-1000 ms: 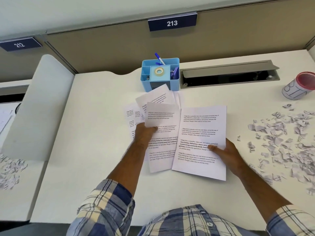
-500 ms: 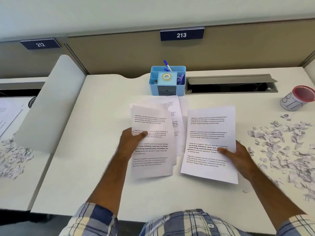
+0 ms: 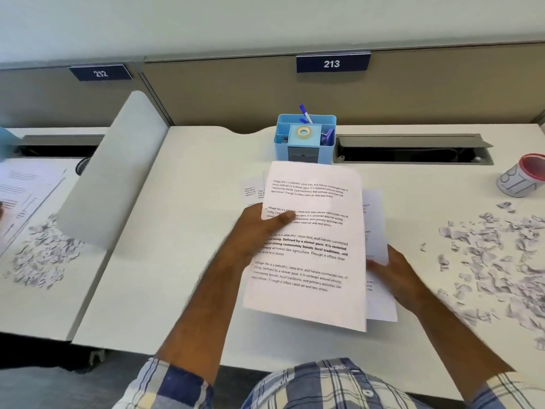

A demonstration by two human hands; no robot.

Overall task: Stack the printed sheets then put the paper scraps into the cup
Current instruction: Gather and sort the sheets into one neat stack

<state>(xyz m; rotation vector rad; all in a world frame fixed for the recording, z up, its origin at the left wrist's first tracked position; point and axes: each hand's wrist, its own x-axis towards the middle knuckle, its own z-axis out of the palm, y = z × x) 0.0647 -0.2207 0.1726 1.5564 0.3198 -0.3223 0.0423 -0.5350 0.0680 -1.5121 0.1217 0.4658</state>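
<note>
My left hand (image 3: 259, 231) grips a printed sheet (image 3: 312, 261) by its left edge, thumb on top, and holds it lifted over the desk's middle. Under its right side lies another printed sheet (image 3: 379, 225), and my right hand (image 3: 395, 276) holds that one near its right edge, fingers partly hidden beneath the paper. More printed sheets (image 3: 252, 190) peek out behind on the left. A wide scatter of paper scraps (image 3: 486, 255) covers the desk to the right. The cup (image 3: 522, 178), white with a red rim, lies tilted at the far right.
A blue desk organiser (image 3: 305, 138) with pens and tape stands behind the sheets, next to an open grey cable tray (image 3: 413, 149). A white divider panel (image 3: 115, 172) separates the neighbouring desk, which carries paper (image 3: 26, 190) and more scraps (image 3: 41, 258).
My left hand has carried its sheet rightwards and over the sheet under my right hand. The two sheets lay side by side before; now they overlap.
</note>
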